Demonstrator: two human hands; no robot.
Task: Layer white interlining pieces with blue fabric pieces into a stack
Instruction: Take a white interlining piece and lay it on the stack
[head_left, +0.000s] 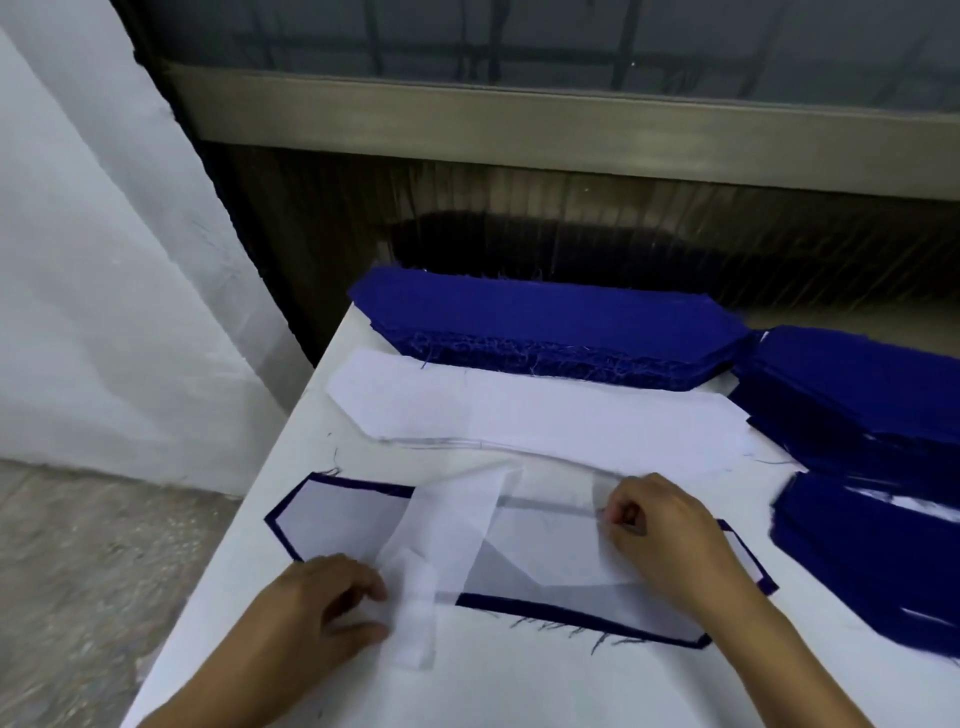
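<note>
Left hand (332, 608) and right hand (660, 530) each pinch a folded white sheet (457, 519).
It covers the blue piece (524, 607), only the border showing; the blue piles (857, 395) at right are cut off.

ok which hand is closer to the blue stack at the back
Right. The right hand lies in front of the blue fabric stack; the left hand is well short of it, further left.

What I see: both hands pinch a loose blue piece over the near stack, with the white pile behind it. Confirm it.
Not quite. The head view shows the loose piece that the left hand and right hand pinch is sheer white interlining, not blue; it does lie over the near stack, white pile behind.
</note>
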